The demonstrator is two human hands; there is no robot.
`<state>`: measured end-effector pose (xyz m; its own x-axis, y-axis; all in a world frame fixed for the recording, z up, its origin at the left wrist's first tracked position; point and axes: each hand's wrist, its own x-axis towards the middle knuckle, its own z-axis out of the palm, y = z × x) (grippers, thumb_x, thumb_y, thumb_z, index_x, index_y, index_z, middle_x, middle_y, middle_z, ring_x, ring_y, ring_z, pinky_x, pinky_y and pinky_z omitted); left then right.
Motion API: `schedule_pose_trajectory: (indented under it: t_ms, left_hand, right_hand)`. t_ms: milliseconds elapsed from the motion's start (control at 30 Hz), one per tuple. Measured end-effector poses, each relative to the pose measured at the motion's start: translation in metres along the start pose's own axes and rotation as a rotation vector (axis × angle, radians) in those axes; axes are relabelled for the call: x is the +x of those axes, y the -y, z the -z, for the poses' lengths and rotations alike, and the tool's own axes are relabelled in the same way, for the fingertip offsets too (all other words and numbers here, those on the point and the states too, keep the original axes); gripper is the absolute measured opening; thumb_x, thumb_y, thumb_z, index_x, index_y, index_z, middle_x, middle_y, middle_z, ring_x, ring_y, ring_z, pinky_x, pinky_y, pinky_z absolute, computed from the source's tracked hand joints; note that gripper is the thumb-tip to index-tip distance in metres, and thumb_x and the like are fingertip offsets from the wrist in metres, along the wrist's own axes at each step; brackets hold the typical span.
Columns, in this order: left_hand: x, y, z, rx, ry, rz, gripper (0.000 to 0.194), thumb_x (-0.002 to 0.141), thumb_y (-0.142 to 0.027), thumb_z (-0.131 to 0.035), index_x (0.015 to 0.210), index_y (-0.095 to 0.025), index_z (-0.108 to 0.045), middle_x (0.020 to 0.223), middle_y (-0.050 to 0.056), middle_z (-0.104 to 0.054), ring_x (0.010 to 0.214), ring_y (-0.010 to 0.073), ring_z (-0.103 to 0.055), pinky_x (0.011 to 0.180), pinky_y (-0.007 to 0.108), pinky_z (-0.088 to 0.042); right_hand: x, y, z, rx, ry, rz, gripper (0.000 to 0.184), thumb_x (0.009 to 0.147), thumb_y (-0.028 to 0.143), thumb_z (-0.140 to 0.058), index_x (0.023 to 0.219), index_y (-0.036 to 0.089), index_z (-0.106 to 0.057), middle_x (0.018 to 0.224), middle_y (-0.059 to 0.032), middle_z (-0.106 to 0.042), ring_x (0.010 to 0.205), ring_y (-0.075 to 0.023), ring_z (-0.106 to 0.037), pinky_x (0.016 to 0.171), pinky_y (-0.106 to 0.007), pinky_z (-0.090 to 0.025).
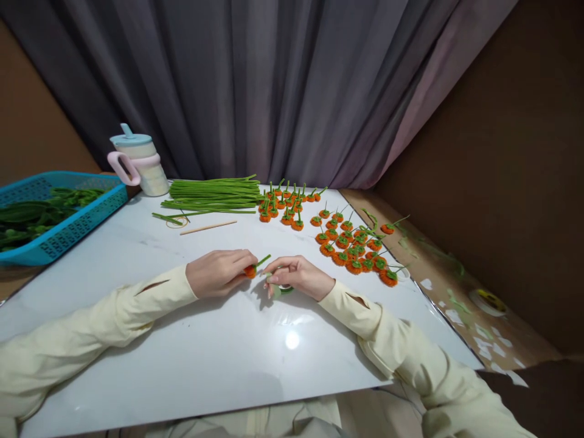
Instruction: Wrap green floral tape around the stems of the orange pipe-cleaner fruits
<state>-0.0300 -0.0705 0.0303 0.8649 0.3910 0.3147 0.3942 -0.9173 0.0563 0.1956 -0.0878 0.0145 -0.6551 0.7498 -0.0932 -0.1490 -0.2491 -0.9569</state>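
My left hand (223, 272) is closed around a small orange fuzzy pumpkin (250, 271) with a green stem sticking out toward the right. Its fingers hide part of the pumpkin. Just to the right, my right hand (296, 277) pinches pale green tape (270, 275). A roll of green tape (286, 290) shows beneath that palm, partly covered by the fingers. Both hands are low over the white tabletop, a short gap apart. Similar orange pumpkins (342, 242) with green tops stand in groups beyond my right hand.
A bundle of green fuzzy stems (214, 194) lies at the back, with a thin wooden stick (208, 227) before it. A lidded cup (146, 164) stands behind. At left is a blue basket (82, 234) of green pieces. Paper scraps (483, 347) litter the brown surface at right.
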Motion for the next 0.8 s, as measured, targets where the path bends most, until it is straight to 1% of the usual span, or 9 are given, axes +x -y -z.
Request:
schedule_pose_trajectory:
  t_ms: [67, 133, 200, 300, 433, 533, 600, 700, 800]
  left_hand:
    - [-0.002, -0.004, -0.012, -0.101, -0.055, 0.029, 0.011, 0.09, -0.018, -0.038, 0.099, -0.015, -0.043, 0.084, 0.005, -0.058, 0.068, 0.0148, -0.056, 0.061, 0.023, -0.043]
    - [-0.004, -0.006, -0.024, -0.17, -0.121, 0.043, 0.009, 0.091, -0.019, -0.039, 0.098, -0.016, -0.044, 0.083, 0.005, -0.057, 0.068, 0.0146, -0.055, 0.062, 0.022, -0.044]
    - [-0.006, -0.006, -0.034, -0.199, -0.166, 0.035, 0.011, 0.092, -0.019, -0.038, 0.098, -0.016, -0.045, 0.086, 0.007, -0.058, 0.075, 0.0159, -0.056, 0.066, 0.024, -0.045]
    - [-0.008, -0.003, -0.042, -0.196, -0.206, 0.042, 0.014, 0.092, -0.019, -0.037, 0.102, -0.016, -0.047, 0.095, 0.01, -0.058, 0.084, 0.0176, -0.057, 0.072, 0.026, -0.046]
    - [-0.012, -0.002, -0.045, -0.256, -0.238, 0.102, 0.018, 0.09, -0.018, -0.038, 0.106, -0.016, -0.046, 0.101, 0.01, -0.06, 0.089, 0.0173, -0.059, 0.077, 0.027, -0.047]
    - [-0.014, -0.003, -0.045, -0.287, -0.243, 0.152, 0.019, 0.088, -0.017, -0.039, 0.105, -0.017, -0.046, 0.098, 0.008, -0.062, 0.082, 0.0156, -0.061, 0.072, 0.025, -0.049]
    - [-0.014, -0.003, -0.045, -0.28, -0.249, 0.161, 0.02, 0.086, -0.016, -0.039, 0.105, -0.017, -0.047, 0.096, 0.007, -0.063, 0.081, 0.0156, -0.061, 0.072, 0.026, -0.049]
    - [-0.013, -0.004, -0.043, -0.269, -0.255, 0.16, 0.02, 0.085, -0.016, -0.04, 0.104, -0.017, -0.048, 0.094, 0.007, -0.063, 0.081, 0.016, -0.061, 0.072, 0.026, -0.048]
    - [-0.011, -0.004, -0.042, -0.254, -0.254, 0.146, 0.02, 0.083, -0.015, -0.04, 0.102, -0.016, -0.048, 0.091, 0.007, -0.062, 0.081, 0.0167, -0.06, 0.073, 0.027, -0.048]
  right_hand:
    - [0.0, 0.0, 0.0, -0.002, 0.002, 0.001, 0.029, 0.065, 0.028, -0.076, 0.088, 0.012, -0.067, 0.061, -0.0023, -0.069, 0.062, -0.0146, -0.064, 0.069, -0.029, -0.045]
    - [0.001, -0.001, 0.0, 0.009, -0.005, 0.009, 0.029, 0.066, 0.028, -0.075, 0.089, 0.012, -0.068, 0.062, -0.0023, -0.069, 0.062, -0.0145, -0.064, 0.069, -0.029, -0.045]
    - [0.001, -0.001, -0.001, 0.035, -0.021, 0.024, 0.028, 0.066, 0.029, -0.075, 0.087, 0.012, -0.068, 0.065, -0.0031, -0.069, 0.063, -0.0145, -0.064, 0.069, -0.029, -0.045]
    - [0.002, -0.001, -0.003, 0.068, -0.07, 0.018, 0.025, 0.064, 0.029, -0.076, 0.081, 0.013, -0.068, 0.069, -0.0046, -0.07, 0.067, -0.0148, -0.065, 0.071, -0.028, -0.045]
    - [0.002, 0.0, -0.005, 0.11, -0.155, -0.021, 0.025, 0.061, 0.028, -0.079, 0.078, 0.014, -0.069, 0.073, -0.0047, -0.071, 0.073, -0.0164, -0.067, 0.078, -0.031, -0.045]
    - [0.002, 0.001, -0.005, 0.149, -0.167, -0.021, 0.026, 0.061, 0.028, -0.079, 0.08, 0.014, -0.07, 0.078, -0.0061, -0.072, 0.078, -0.0193, -0.067, 0.083, -0.035, -0.045]
    - [0.001, 0.002, -0.006, 0.158, -0.156, -0.011, 0.025, 0.063, 0.029, -0.078, 0.081, 0.013, -0.071, 0.083, -0.0073, -0.072, 0.08, -0.0199, -0.068, 0.085, -0.035, -0.045]
    - [0.0, 0.002, -0.006, 0.158, -0.145, -0.003, 0.025, 0.065, 0.03, -0.077, 0.082, 0.014, -0.071, 0.09, -0.0086, -0.071, 0.08, -0.0195, -0.068, 0.084, -0.033, -0.046]
    - [0.001, 0.001, -0.005, 0.181, -0.179, -0.012, 0.026, 0.062, 0.027, -0.079, 0.083, 0.015, -0.071, 0.084, -0.0075, -0.072, 0.077, -0.0185, -0.069, 0.077, -0.029, -0.047]
